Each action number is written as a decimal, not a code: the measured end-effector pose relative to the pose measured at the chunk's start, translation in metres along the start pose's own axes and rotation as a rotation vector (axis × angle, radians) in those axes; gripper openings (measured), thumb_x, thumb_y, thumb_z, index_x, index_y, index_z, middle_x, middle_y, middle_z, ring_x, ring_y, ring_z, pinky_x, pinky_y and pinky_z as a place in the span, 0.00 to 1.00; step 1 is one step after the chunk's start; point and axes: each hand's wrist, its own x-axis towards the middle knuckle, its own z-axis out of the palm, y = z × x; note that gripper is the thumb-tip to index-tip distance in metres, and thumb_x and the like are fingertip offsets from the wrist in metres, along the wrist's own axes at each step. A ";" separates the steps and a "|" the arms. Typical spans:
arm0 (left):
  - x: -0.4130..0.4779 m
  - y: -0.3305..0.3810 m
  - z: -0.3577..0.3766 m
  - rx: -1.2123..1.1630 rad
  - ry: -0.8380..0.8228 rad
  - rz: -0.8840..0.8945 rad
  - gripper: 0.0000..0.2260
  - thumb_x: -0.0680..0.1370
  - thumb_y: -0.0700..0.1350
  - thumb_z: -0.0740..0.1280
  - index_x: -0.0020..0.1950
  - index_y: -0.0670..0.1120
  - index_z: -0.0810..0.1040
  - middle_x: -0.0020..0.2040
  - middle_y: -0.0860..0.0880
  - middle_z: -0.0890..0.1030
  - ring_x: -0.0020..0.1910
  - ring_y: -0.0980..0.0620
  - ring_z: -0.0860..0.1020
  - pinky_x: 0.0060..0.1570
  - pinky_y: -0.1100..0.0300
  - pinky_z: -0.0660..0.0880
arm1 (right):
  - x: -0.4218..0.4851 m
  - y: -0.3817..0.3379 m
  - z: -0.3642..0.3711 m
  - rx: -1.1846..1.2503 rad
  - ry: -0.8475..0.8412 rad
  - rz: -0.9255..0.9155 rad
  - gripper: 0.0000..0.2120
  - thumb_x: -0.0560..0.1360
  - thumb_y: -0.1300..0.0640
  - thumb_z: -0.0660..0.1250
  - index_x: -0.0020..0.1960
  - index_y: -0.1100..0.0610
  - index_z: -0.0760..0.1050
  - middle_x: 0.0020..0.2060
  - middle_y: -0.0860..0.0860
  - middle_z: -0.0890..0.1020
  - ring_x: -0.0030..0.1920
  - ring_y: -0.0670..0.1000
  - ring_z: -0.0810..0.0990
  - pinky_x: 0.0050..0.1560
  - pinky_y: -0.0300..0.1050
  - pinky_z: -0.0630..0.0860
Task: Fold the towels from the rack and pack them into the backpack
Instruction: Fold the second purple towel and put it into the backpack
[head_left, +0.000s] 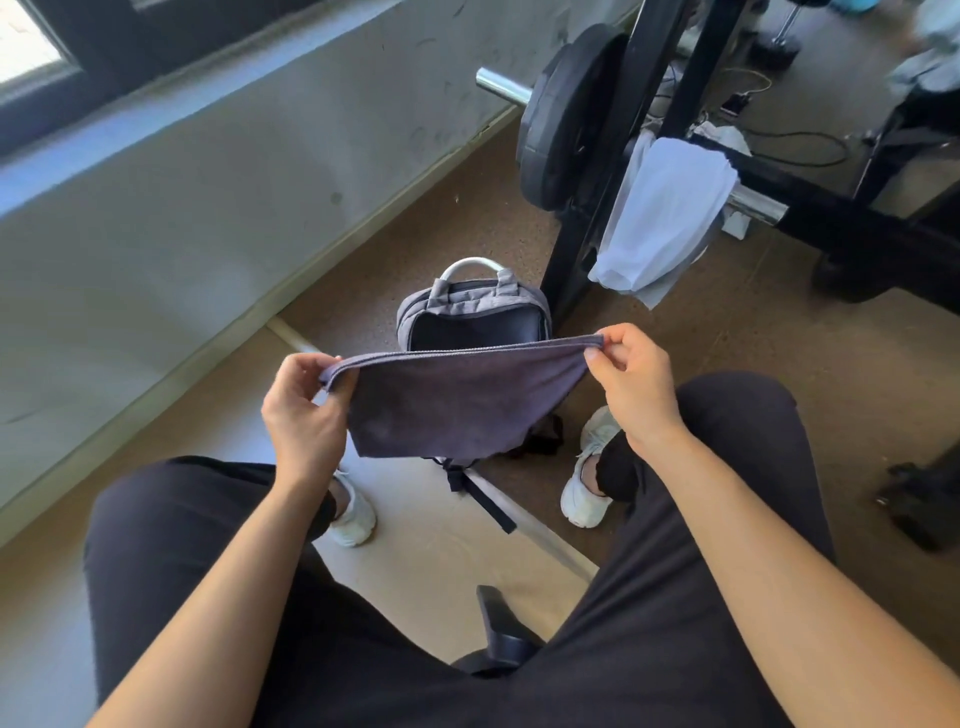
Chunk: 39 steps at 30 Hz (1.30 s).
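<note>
Pinching towel (457, 400) top corners with left hand (306, 410) and right hand (631, 384), stretching it taut mid-frame for folding, directly above backpack (475, 306) for packing; leaving second towel (660, 218) on rack (574, 260), upper right.

The dark grey towel (457, 400) is matt cloth with a fine nap and a stitched hem along its top edge. The backpack (472, 301) is matt grey woven fabric, and its handle (470, 264) is smooth and white. At the far right, the pale towel (665, 213) is thin, smooth cloth. The bar (756, 205) it hangs on is glossy chromed metal. The weight plates (561, 135) look matt black, and the rack frame (841, 208) is black with a slight sheen. The floor (753, 364) is brown, speckled and rough. The trousers (182, 545) are matt black cloth.
</note>
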 end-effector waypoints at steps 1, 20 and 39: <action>0.002 -0.003 -0.001 0.103 -0.059 -0.023 0.07 0.76 0.40 0.75 0.44 0.49 0.79 0.37 0.55 0.80 0.36 0.61 0.78 0.41 0.63 0.73 | 0.000 0.000 0.000 -0.096 -0.124 0.014 0.05 0.78 0.63 0.68 0.50 0.54 0.77 0.41 0.49 0.81 0.42 0.45 0.80 0.42 0.39 0.76; 0.006 -0.016 -0.002 0.236 -0.067 -0.331 0.14 0.78 0.55 0.71 0.43 0.45 0.81 0.37 0.48 0.81 0.41 0.48 0.77 0.36 0.57 0.67 | -0.006 0.018 0.010 -0.287 -0.358 0.165 0.06 0.74 0.54 0.75 0.50 0.51 0.83 0.43 0.50 0.85 0.47 0.51 0.84 0.49 0.50 0.83; -0.040 0.018 0.029 -0.269 -0.657 -0.322 0.07 0.79 0.39 0.72 0.42 0.40 0.79 0.34 0.46 0.80 0.34 0.51 0.78 0.41 0.53 0.80 | -0.038 -0.008 0.054 0.315 -0.471 0.203 0.07 0.79 0.62 0.69 0.43 0.60 0.78 0.31 0.53 0.80 0.30 0.49 0.78 0.30 0.41 0.79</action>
